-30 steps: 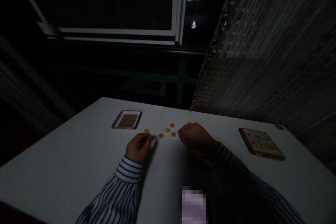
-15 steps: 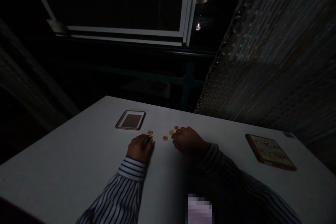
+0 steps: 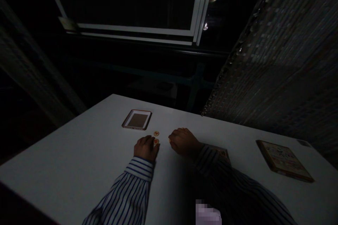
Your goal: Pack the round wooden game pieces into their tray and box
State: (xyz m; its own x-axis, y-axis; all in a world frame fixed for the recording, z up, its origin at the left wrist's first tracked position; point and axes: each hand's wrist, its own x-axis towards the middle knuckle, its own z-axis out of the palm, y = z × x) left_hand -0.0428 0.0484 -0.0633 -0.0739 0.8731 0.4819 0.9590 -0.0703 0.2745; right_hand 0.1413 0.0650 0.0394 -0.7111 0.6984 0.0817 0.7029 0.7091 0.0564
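On the white table (image 3: 102, 147), my left hand (image 3: 145, 147) rests with thumb and forefinger closed around a round xiangqi piece (image 3: 156, 141) with a red character. Just beyond the fingertips lies another xiangqi piece (image 3: 156, 133) with a dark mark, flat on the table. My right hand (image 3: 185, 141) is curled palm down a little to the right. The edge of a pale disc (image 3: 169, 141) shows at its fingertips; the rest is hidden under the fingers.
A shallow brown-rimmed tray or lid (image 3: 150, 116) stands beyond my left hand. Behind my right wrist a dark box-like thing (image 3: 223, 153) shows partly. A flat box with a printed picture (image 3: 283, 160) lies at the right. A beaded curtain (image 3: 253, 88) hangs beyond the table.
A red-marked piece is now between my left thumb and forefinger. My right hand has come closer to the left, covering most of a disc. The view has shifted slightly left.
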